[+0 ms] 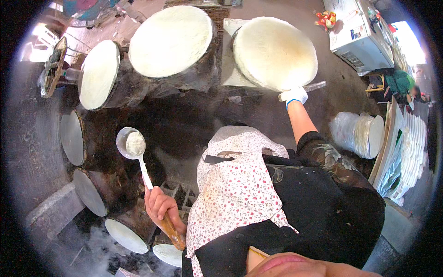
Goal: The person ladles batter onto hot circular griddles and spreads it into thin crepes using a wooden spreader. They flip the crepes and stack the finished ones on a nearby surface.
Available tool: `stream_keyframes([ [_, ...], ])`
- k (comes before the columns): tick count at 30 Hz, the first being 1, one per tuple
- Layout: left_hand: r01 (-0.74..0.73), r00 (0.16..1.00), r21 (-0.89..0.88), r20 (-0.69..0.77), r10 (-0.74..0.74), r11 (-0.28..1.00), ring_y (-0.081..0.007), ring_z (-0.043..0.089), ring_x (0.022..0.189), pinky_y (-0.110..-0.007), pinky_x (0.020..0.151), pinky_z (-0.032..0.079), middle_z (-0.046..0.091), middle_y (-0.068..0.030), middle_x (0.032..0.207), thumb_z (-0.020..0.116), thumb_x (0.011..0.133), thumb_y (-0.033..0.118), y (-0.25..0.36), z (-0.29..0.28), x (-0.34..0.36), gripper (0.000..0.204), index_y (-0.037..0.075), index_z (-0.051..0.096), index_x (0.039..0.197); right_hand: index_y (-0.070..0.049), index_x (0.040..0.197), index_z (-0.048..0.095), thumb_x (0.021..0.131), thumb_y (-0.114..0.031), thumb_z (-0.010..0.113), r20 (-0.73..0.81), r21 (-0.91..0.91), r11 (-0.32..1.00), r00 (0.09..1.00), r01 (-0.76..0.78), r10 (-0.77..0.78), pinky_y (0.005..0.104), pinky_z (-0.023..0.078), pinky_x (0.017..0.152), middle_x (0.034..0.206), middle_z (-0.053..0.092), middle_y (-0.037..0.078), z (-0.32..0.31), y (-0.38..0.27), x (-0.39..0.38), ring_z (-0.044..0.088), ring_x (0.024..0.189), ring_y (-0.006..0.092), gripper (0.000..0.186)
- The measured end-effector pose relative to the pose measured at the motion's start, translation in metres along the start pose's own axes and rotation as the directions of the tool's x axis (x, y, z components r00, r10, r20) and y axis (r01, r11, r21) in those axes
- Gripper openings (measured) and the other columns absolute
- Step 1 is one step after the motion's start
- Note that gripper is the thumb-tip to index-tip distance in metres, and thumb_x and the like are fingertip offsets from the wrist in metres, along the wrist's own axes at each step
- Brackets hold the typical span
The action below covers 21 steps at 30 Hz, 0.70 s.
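Note:
My left hand (161,207) grips the wooden handle of a metal ladle (130,142), its bowl holding pale batter, at lower left. My right hand (295,96), in a white glove, is closed on a flat scraper (314,87) at the near edge of the round griddle at top right (272,53), which is covered with a pale, lightly browned layer. Left of it, a second griddle (170,40) has a creamy white layer, and a third (98,74) is also coated pale. A flowered cloth (237,189) covers part of my dark top.
More round griddles (87,191) curve down the left, with steam near the lowest ones. At right are wrapped round stacks (355,134), piled white sheets (406,152) and a white appliance (357,39). A person in green (399,85) is at far right.

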<state>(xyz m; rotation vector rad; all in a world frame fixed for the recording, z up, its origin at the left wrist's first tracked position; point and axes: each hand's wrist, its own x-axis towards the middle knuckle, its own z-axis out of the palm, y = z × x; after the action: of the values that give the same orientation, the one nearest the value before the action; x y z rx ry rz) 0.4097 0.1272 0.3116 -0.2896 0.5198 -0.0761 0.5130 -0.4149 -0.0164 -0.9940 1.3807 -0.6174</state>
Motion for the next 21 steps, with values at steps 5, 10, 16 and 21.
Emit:
stream_keyframes([
  [5,-0.038,0.999,-0.018,0.014,0.038,0.999,-0.0125,0.050,0.049,-0.027,0.043,0.046,0.044,-0.0012,0.067,0.037,0.116,0.030,-0.005,-0.007,-0.006,0.041,0.009,0.041,0.081,0.009,0.123,0.065,0.093,-0.014,0.073,-0.070,0.113,0.983,0.986,-0.143,0.151,0.0505,0.061,0.081,0.114,0.073,0.018,-0.005,-0.012,0.040,0.073,0.094,0.0334,0.039],
  [10,-0.049,0.995,-0.007,0.091,0.050,0.999,-0.0112,0.050,0.050,-0.027,0.044,0.047,0.045,-0.0006,0.070,0.036,0.116,0.028,-0.004,-0.019,-0.011,0.039,0.009,0.042,0.083,0.010,0.121,0.066,0.088,-0.042,0.080,-0.316,-0.289,0.953,0.949,-0.085,-0.011,0.0420,0.060,0.085,0.119,0.073,0.018,-0.046,-0.057,0.108,0.072,0.097,0.0296,0.064],
  [16,-0.126,0.992,-0.011,-0.029,0.126,0.992,-0.0061,0.042,0.044,-0.021,0.039,0.042,0.039,0.0037,0.063,0.041,0.113,0.015,0.022,-0.036,-0.013,0.033,0.010,0.043,0.081,-0.014,0.139,0.067,0.087,-0.010,0.070,0.314,-0.436,0.553,0.696,0.710,-0.646,0.0392,0.056,0.079,0.111,0.071,0.009,0.005,-0.085,-0.001,0.068,0.088,0.0237,0.052],
  [21,-0.044,0.989,-0.103,0.135,0.058,0.994,-0.0083,0.044,0.046,-0.025,0.040,0.043,0.042,-0.0006,0.068,0.038,0.114,0.015,0.025,-0.062,0.002,0.028,0.000,0.055,0.098,-0.015,0.150,0.055,0.092,-0.012,0.062,0.999,-0.053,0.452,0.041,0.891,0.035,0.0359,0.055,0.090,0.126,0.067,0.015,0.119,-0.048,-0.219,0.069,0.106,0.0237,0.058],
])
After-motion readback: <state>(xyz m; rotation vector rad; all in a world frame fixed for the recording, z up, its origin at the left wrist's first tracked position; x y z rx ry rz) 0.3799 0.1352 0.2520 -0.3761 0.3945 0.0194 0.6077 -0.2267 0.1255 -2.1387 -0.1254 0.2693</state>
